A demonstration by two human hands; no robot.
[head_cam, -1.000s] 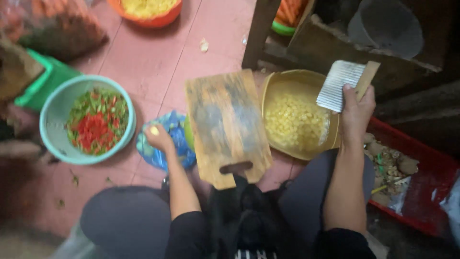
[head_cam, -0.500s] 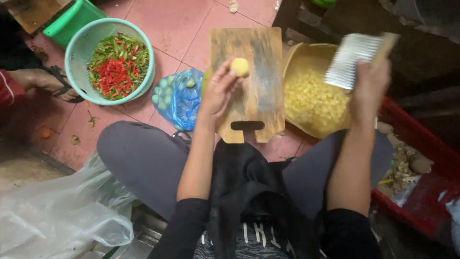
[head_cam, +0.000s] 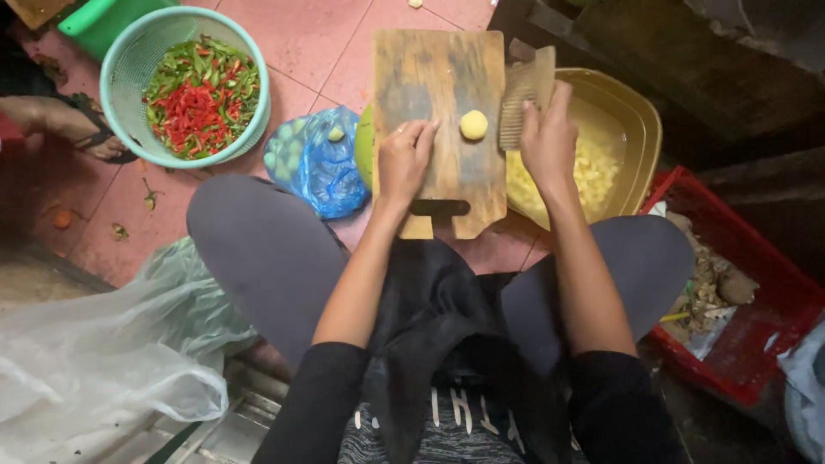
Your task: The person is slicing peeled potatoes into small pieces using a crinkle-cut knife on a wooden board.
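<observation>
At the upper left of the frame, a round teal plastic basket (head_cam: 120,86) held chopped red and green chillies (head_cam: 199,96). Just right of it, a blue plastic bag (head_cam: 322,167) lay on the pink tiled floor (head_cam: 301,39). A crumpled clear plastic bag (head_cam: 94,352) filled the lower left, and a red plastic crate (head_cam: 765,331) of scraps sat at the right edge.

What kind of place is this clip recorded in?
Probably an informal kitchen or food-prep spot worked at floor level. A wooden cutting board lies on pink floor tiles, a teal basket holds chopped red and green chillies, and a yellow tub holds diced pale pieces.
</observation>
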